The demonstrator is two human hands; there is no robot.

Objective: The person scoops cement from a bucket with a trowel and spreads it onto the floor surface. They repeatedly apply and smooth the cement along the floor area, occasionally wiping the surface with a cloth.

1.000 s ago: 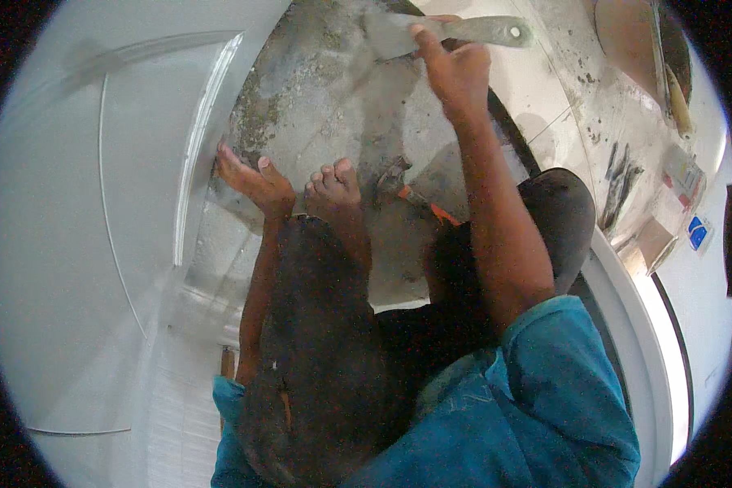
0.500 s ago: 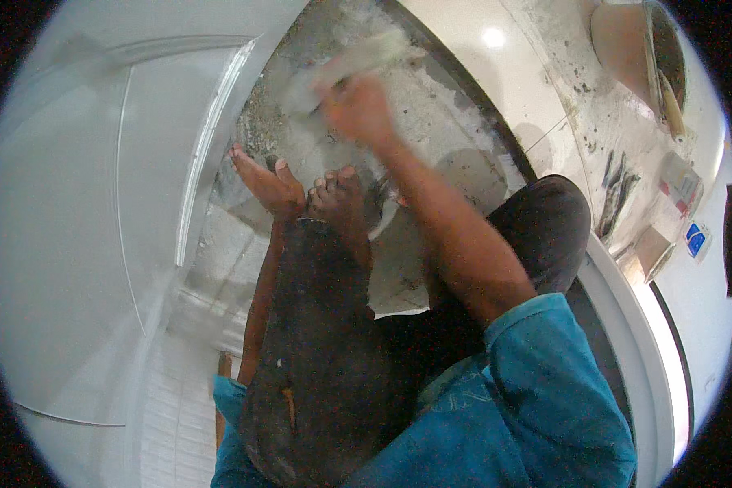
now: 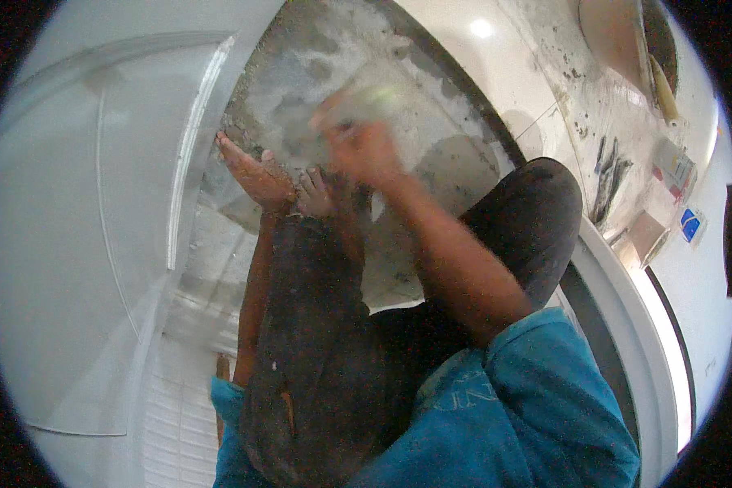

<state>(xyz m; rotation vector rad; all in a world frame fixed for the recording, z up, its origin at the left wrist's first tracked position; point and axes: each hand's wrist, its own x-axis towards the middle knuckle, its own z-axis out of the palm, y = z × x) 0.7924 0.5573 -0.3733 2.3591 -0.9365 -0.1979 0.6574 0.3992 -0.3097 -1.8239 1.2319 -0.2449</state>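
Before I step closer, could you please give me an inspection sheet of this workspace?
Surface: rough, patchy grey concrete-like floor.
Job's things: blurred pale hand tool, details unclear.
Clutter: thin dark strips and white-and-red packet on pale tiled floor.
Hands: open left hand beside large smooth white panel, contact unclear; right hand closed around the tool.
Cables: nothing seen.
Surroundings: the panel at left; brown rounded container, upper right.

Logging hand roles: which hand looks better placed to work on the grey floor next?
Right, most likely: the right hand is out over the grey floor and appears to grip the blurred pale tool. The left hand is open near the white panel, with nothing visible in it.
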